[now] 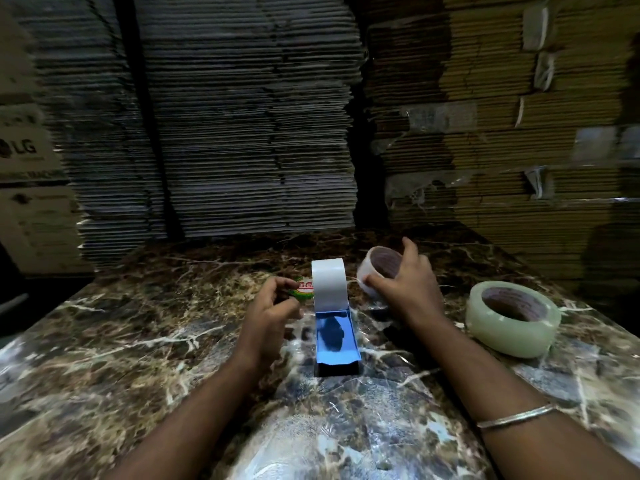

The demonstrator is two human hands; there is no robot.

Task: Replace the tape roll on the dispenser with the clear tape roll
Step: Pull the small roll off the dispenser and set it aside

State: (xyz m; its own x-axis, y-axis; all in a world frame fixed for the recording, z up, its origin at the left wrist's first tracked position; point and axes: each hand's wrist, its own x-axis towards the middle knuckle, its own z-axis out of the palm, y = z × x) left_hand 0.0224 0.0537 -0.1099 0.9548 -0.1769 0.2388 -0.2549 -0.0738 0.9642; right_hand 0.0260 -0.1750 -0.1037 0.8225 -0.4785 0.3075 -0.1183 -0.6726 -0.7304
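A blue tape dispenser (337, 341) stands in the middle of the marble table (138, 358), with a white tape roll (328, 284) upright at its far end. My left hand (273, 308) pinches the green-labelled hub (304, 292) on the roll's left side. My right hand (408, 285) grips a small clear tape roll (375, 268), tilted just right of the white roll. A larger clear tape roll (512, 322) lies flat on the table farther right, untouched.
Tall stacks of flattened cardboard (242, 116) rise along the table's far edge. Printed cartons (24, 150) stand at the far left. The table's left edge drops off into a dark area. A metal bangle (516, 415) circles my right wrist.
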